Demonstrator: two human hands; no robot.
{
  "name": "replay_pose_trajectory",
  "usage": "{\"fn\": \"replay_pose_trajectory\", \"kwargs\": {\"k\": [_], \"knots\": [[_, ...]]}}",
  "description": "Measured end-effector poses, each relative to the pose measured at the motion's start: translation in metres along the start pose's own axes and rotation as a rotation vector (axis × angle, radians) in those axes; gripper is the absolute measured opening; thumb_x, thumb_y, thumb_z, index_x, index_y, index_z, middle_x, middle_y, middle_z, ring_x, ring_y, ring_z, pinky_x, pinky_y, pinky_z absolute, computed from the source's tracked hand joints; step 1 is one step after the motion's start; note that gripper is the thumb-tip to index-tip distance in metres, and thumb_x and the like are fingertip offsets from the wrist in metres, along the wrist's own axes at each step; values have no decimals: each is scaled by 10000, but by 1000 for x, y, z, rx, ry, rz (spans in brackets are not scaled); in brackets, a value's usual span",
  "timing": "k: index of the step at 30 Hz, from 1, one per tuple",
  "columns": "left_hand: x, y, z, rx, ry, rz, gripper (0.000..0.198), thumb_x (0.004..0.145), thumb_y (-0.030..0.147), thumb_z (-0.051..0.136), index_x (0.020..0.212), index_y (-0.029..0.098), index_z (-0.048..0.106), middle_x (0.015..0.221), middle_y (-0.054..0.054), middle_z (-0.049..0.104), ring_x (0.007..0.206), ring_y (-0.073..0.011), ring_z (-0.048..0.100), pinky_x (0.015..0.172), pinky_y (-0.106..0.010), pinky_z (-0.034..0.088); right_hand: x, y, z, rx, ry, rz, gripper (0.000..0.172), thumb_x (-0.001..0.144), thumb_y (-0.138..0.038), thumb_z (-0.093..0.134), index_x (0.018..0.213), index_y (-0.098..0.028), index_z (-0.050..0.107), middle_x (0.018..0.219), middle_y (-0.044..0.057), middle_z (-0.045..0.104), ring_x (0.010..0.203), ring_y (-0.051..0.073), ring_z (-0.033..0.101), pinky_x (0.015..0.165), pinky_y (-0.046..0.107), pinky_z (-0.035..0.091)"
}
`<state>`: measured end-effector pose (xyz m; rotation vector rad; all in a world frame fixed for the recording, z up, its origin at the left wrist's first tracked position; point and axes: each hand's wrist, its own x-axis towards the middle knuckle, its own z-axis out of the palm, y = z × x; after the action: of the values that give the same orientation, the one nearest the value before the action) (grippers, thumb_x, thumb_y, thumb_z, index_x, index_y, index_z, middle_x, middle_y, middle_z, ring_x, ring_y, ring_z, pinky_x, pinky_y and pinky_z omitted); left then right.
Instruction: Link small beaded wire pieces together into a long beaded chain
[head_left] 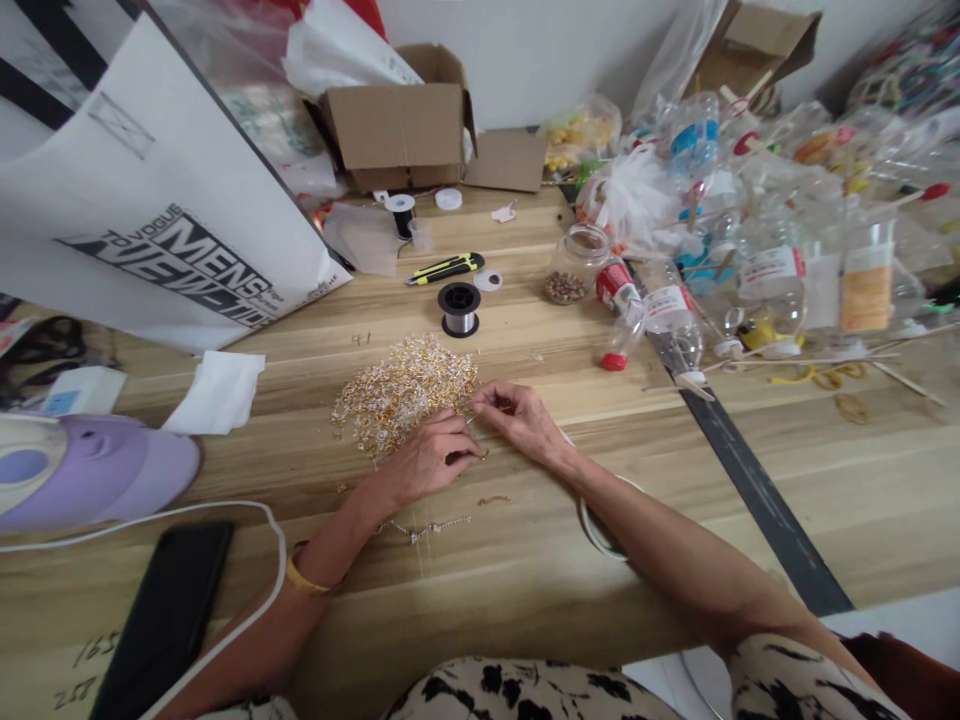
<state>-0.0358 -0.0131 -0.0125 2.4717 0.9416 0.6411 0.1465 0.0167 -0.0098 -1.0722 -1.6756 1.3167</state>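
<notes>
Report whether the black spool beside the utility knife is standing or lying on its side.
Standing: the black spool has one flange facing up and its silvery winding showing beneath.

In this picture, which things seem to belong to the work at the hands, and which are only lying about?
Likely in the work:
pile of small gold and clear pieces, by the left hand
silver chain, near the hands
gold chain, likewise
spool, perhaps

Probably only lying about:
phone
bag
box
bottles
cutter, unheld
</notes>
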Motion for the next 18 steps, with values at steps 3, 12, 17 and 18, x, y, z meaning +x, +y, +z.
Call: {"fn": "replay_pose_trajectory", "kwargs": {"k": [3,12,17,18], "knots": [[0,0,0,-3,-2,-2,114,840,176,623,765,157,707,721,-42,621,762,-170,530,724,-306,447,0,-1,0,0,-6,-12,159,822,-280,564,764,-136,598,665,-14,543,599,91,447,571,240,344],[0,-1,-2,1,-18,-16,107,841,177,621,772,155,700,735,-48,632,775,-174,531,729,-311,449,0,-1,-1,-16,-7,-10,167,826,-291,562,752,-144,593,662,-19,533,602,92,440,571,235,337],[-1,-2,-2,13,-7,-15,102,831,177,628,760,158,698,721,-43,625,761,-172,530,713,-308,446,0,0,-1,-15,-9,-12,162,826,-291,562,768,-143,599,663,-19,533,605,94,447,574,232,339],[-1,-2,-2,12,-7,-18,99,829,176,630,759,159,697,720,-42,624,761,-171,530,711,-306,446,0,1,-1,-15,-7,-12,164,825,-293,563,768,-144,599,663,-19,534,607,95,448,574,232,340]]}}
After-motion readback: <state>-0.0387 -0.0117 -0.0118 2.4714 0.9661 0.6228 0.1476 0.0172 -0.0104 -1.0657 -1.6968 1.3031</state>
